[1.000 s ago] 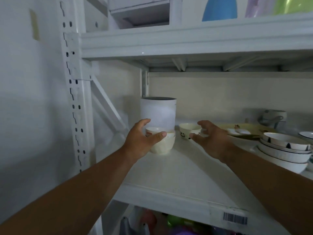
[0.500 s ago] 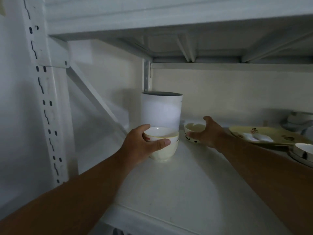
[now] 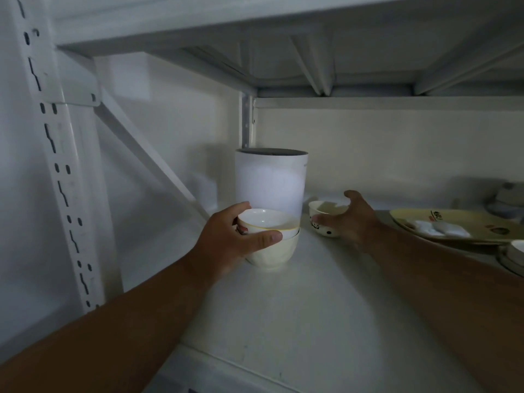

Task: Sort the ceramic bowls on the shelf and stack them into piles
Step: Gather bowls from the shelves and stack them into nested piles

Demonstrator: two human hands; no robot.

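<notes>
Item 1. Stack of two small bowls [image 3: 269,239], centre of frame, standing on the white shelf board [image 3: 297,321] just in front of a tall white cylindrical container [image 3: 270,180]. The upper bowl is white with a thin yellow rim line and sits nested in a cream lower bowl. The left hand [image 3: 232,245] grasps this pile, thumb across the near side and fingers curled round the far rim.

Item 2. Single patterned bowl [image 3: 324,219], right of centre, beside the container. It is white with dark markings on its wall and is not yet stacked. The right hand [image 3: 351,219] closes on it, thumb against the near wall and fingers arched over the far rim (whether it is lifted off the board cannot be told).

Item 3. Yellowish plate [image 3: 448,225] with small white pieces on it, right edge of frame, well apart from both bowls. Further crockery at the far right is cut off by the frame and too dim to list.

Status, as a judgement: one pile of two is begun. The patterned bowl remains to be joined to it or set apart by kind, and the partly seen ware at the right likely awaits sorting.
</notes>
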